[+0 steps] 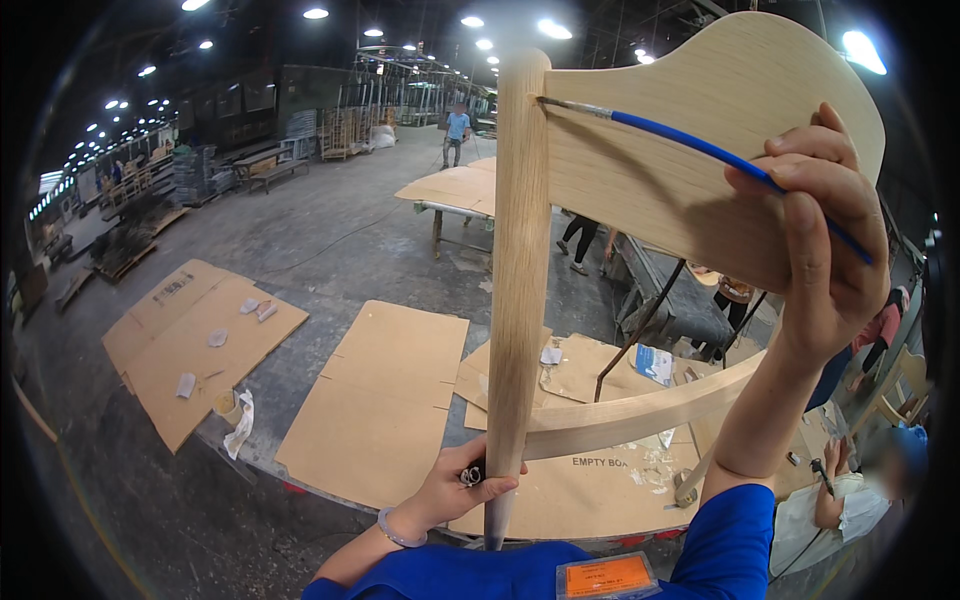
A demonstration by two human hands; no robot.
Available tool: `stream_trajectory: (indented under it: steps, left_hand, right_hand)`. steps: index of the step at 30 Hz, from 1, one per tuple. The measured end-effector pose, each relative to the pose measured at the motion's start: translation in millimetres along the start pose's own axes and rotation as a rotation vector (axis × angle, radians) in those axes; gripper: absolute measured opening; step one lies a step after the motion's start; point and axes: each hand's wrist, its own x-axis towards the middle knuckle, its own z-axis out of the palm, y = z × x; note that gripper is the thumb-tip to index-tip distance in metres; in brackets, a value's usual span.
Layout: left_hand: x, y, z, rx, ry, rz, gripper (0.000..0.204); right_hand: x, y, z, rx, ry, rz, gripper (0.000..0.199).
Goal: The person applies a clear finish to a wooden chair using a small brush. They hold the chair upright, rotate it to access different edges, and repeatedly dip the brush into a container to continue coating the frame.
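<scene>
Blue brush [690,142]: tip's right at the joint where your upright post [522,250] meets the wide wooden panel [690,95], handle slanting off to the right of the post.
Right hand [835,215]: up right of the post, you're pinching that handle between thumb and fingers.
Left hand [445,495]: you've got it wrapped around the post's lower part.
Curved rail [630,425]: pale wood, runs off right from low on the post.
Cardboard sheet [380,405]: lying flat just left of the post.
Cup [227,404]: well left of the post.
Co-worker [860,500]: blue cap, far right of the post, gripping some tool.
</scene>
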Motion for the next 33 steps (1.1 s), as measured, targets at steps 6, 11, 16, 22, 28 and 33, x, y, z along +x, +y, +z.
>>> stream_trajectory:
  steps: [6,11,16,22,28,33]
  left_hand:
    - [-4.4,0.6,-2.2,-0.002,0.017,0.002,0.043]
    - [-6.4,0.1,-5.2,-0.002,0.023,-0.004,0.043]
    - [-8.7,0.5,-6.4,0.000,0.032,0.010,0.042]
    - [-9.2,-1.2,-8.6,0.021,0.047,0.036,0.041]
    - [-11.9,-1.2,-10.3,0.009,0.061,0.021,0.040]
    - [-14.1,1.0,-12.0,0.006,0.064,-0.009,0.041]
  right_hand:
    - [4.9,-2.8,3.4,-0.002,-0.006,-0.030,0.019]
    - [7.1,-5.2,7.7,0.003,-0.006,-0.018,0.019]
    - [8.4,-5.3,9.8,-0.016,0.004,-0.040,0.019]
    - [8.8,-3.6,14.1,-0.007,0.010,-0.055,0.020]
    - [11.6,-3.5,18.6,0.007,0.008,-0.070,0.019]
    - [14.8,-4.0,19.8,-0.020,-0.016,-0.083,0.018]
